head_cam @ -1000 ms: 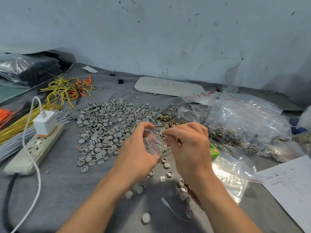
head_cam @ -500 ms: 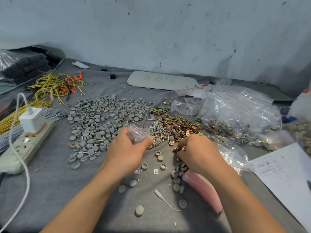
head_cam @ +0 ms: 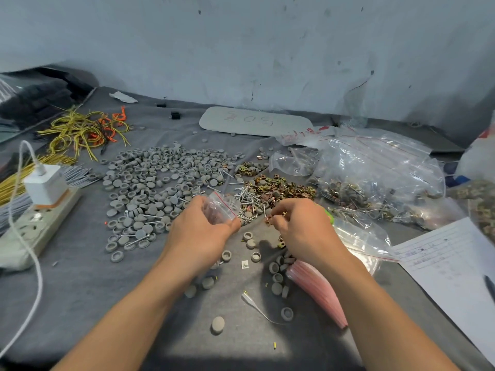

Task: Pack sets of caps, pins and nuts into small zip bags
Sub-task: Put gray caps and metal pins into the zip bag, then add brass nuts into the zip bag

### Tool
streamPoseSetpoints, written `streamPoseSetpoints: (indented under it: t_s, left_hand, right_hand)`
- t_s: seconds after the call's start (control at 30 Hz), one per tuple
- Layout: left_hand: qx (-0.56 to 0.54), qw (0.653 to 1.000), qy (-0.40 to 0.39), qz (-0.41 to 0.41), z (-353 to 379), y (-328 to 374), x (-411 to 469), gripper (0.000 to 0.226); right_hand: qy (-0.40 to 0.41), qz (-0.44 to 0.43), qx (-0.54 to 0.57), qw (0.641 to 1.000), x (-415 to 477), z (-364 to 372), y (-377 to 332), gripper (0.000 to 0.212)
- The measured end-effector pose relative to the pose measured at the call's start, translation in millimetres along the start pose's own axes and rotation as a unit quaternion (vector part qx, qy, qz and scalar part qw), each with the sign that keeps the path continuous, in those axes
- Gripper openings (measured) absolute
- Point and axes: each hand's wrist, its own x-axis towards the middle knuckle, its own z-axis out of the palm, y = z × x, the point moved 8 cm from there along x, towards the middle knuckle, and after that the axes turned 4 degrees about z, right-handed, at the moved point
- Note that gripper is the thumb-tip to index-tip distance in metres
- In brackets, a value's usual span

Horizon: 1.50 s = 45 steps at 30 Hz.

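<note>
1. The left hand (head_cam: 198, 231) holds a small zip bag (head_cam: 222, 207) clear of the grey tabletop (head_cam: 80, 290). Its grip is narrow, with the thumb under the bag and the fingers curled over the bag's body.
2. The bag's long axis runs roughly from 9 to 3 o'clock. Its mouth, marked by a red seal line slanting from 11 to 5 o'clock, points to 3 o'clock, toward the other hand. Whether the mouth is parted cannot be told.
3. The right hand (head_cam: 302, 231) sits at 3 o'clock of the bag, near it but apart. Its grip is tight, the fingertips pinching a few brass-coloured nuts (head_cam: 269, 219) (the count is too small to read).
4. At 12 o'clock of the hands lies a heap of pins (head_cam: 249, 202), their shafts pointing every way. Just beyond it, at 1 o'clock, is the nut heap (head_cam: 281, 187).
5. Grey caps (head_cam: 160, 178) spread wide at 10 o'clock. Stray ones lie between and beneath the wrists at 6 o'clock.
6. A stack of empty zip bags (head_cam: 318, 293) lies by the right forearm at 5 o'clock, its long axis running from 11 to 5 o'clock.
7. Large clear bags (head_cam: 375, 170) of mixed parts sit at 2 o'clock, a lined paper sheet (head_cam: 450, 269) at 4 o'clock, and a power strip (head_cam: 40, 218) with a white charger (head_cam: 45, 186) plugged in at 9 o'clock.
</note>
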Motion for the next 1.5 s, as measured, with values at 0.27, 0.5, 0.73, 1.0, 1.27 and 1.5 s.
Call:
streamPoseSetpoints:
  t_s: [0.27, 0.5, 0.73, 1.0, 1.27, 1.5]
  left_hand:
    - [-0.068, 0.997, 0.019, 0.004, -18, 3, 2, 0.034]
    - [-0.039, 0.998, 0.045, 0.030, -33, 8, 1, 0.031]
    - [-0.028, 0.998, 0.043, 0.038, -33, 9, -2, 0.030]
    - [-0.006, 0.998, 0.035, 0.043, -33, 11, 0, 0.030]
    - [0.077, 0.994, 0.015, 0.076, -19, 21, -7, 0.036]
    - [0.066, 0.995, 0.004, 0.069, -16, 13, -2, 0.033]
  right_hand:
    - [0.055, 0.038, -0.087, 0.994, 0, -16, 10, 0.030]
    - [-0.023, 0.009, -0.222, 0.975, -16, 1, 1, 0.014]
    - [-0.011, 0.042, -0.245, 0.968, -21, 8, -10, 0.031]
    - [-0.007, 0.033, -0.053, 0.998, -13, 10, -10, 0.012]
    - [-0.094, -0.014, 0.411, 0.907, -30, 14, -32, 0.018]
    - [-0.027, -0.006, 0.312, 0.950, -26, 6, -24, 0.024]
